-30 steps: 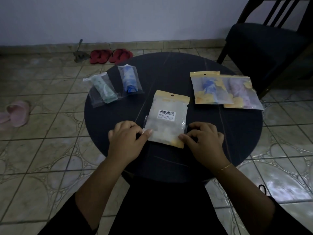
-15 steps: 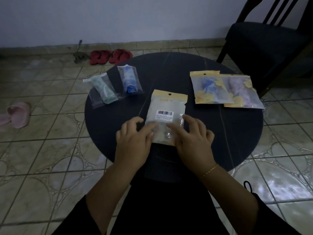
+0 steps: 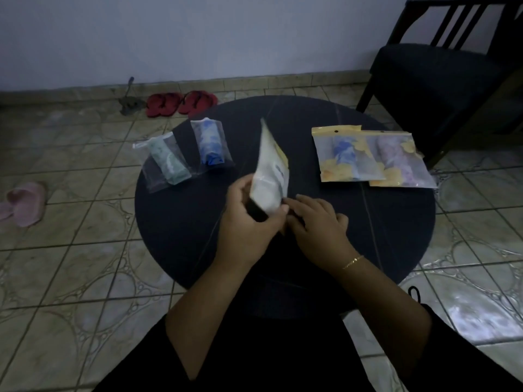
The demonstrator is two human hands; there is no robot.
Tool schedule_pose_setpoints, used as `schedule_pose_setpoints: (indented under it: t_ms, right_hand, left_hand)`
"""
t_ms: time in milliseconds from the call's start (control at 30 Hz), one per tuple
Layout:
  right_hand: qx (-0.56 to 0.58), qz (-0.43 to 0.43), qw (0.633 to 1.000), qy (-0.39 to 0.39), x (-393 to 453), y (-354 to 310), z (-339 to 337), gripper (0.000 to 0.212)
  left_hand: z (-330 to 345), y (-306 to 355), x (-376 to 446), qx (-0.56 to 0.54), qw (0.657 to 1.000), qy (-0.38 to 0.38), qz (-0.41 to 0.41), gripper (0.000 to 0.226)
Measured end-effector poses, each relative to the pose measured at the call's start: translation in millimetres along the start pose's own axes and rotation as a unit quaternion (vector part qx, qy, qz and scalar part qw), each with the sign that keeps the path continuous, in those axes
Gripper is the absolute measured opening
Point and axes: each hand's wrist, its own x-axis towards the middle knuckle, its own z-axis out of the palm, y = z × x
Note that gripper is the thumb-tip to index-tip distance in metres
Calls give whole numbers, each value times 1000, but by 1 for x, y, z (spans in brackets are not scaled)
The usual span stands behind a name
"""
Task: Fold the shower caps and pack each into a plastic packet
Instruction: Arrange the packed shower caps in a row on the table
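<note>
A white packet point(image 3: 270, 176) with a yellow top strip stands tilted on edge above the round dark table point(image 3: 175, 222). My left hand point(image 3: 249, 219) grips its lower end. My right hand point(image 3: 317, 222) lies beside it with its fingertips at the packet's lower edge; whether it pinches the packet is unclear. Two clear packets lie at the back left, one with a green cap point(image 3: 167, 161), one with a blue cap point(image 3: 210, 147). At the back right lie two yellow-printed packets, one holding a blue cap point(image 3: 346, 154), one a purple cap point(image 3: 399, 161).
A black chair point(image 3: 441, 77) stands at the back right by the table. Red sandals point(image 3: 181, 103) and a small tool point(image 3: 128, 100) lie on the tiled floor near the wall. A pink slipper point(image 3: 25, 202) is at the far left.
The white packet lay flat under both hands; now my left hand has lifted and turned it up on edge, while my right hand stays low at its bottom.
</note>
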Motion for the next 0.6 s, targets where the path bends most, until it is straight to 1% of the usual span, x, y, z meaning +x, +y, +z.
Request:
schedule_pose_setpoints:
  t_ms: [67,133,200,267,400,500,600]
  right_hand:
    - [-4,-14,1000,-16,11,5,-7,39]
    - [-49,-24,998,25,22,14,-13,38]
    - [-110,2,992,64,30,27,-21,44]
    - [-154,37,985,66,37,42,-28,51]
    - [-177,70,980,48,43,65,-38,49]
    - [-169,74,981,52,42,69,-38,49]
    - [-168,68,982,61,42,68,-36,51]
  left_hand:
    - [20,5,9,44,995,-42,79,58]
    - [41,4,23,103,985,-59,128,57]
    - [61,-1,40,164,971,-70,162,57]
    - [79,-6,56,231,954,-92,169,54]
    - [102,-14,84,338,916,-131,173,52]
    - [109,-18,96,395,887,-166,169,57]
    - [108,-20,99,423,871,-194,158,67]
